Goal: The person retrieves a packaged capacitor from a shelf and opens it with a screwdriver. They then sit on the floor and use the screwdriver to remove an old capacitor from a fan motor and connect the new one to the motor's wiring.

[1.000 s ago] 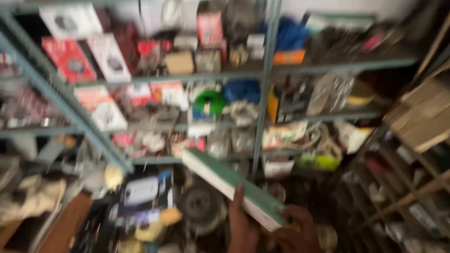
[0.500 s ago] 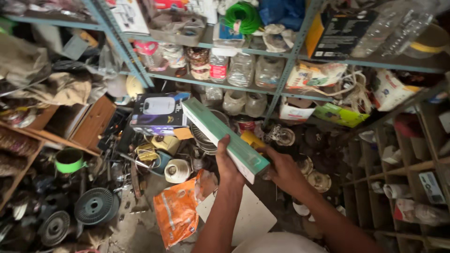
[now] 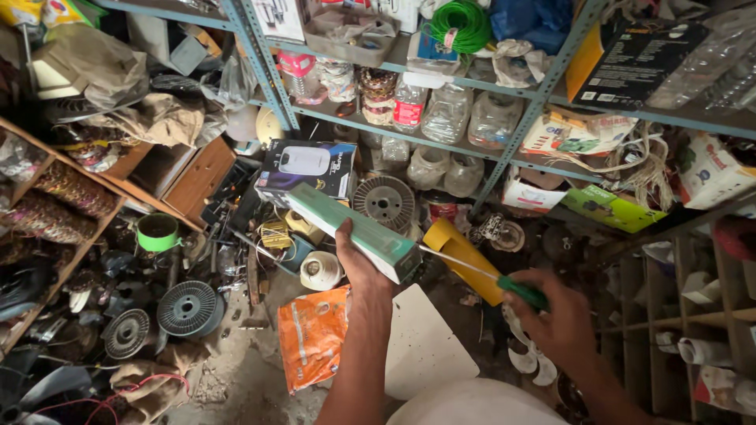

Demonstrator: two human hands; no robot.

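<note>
- Your left hand [image 3: 356, 264] grips the long green-and-white box [image 3: 350, 230] from underneath, fingers wrapped round its near end; the box is held in the air, slanting up and away to the left, well above the floor.
- Your right hand [image 3: 561, 324] is closed on the green handle of a screwdriver [image 3: 487, 273]. The thin shaft runs left, and its tip touches the near end face of the box.
- Change since half a second ago: then both hands held the box by its near end; now the right one has let go and brings the tool to that end. Judgement: the end flap is being worked on, not the box being moved.
- The view has also tilted down since a second ago, so more floor shows.
- Just below the hands, on the floor: a white flat board [image 3: 421, 346] and an orange plastic bag [image 3: 313, 334] beside it.
- Behind the screwdriver shaft lies a yellow tube-shaped item [image 3: 461, 252], near the box but apart from it.
- Further left on the floor: a grey wire spool [image 3: 187, 308] and a green tape roll [image 3: 158, 231].
- Beyond the box's far end: a dark carton with a white appliance pictured [image 3: 307, 167], at the foot of the metal shelving [image 3: 264, 71].
- On the upper shelf: a green wire coil [image 3: 460, 25] and clear plastic bottles [image 3: 449, 114].
</note>
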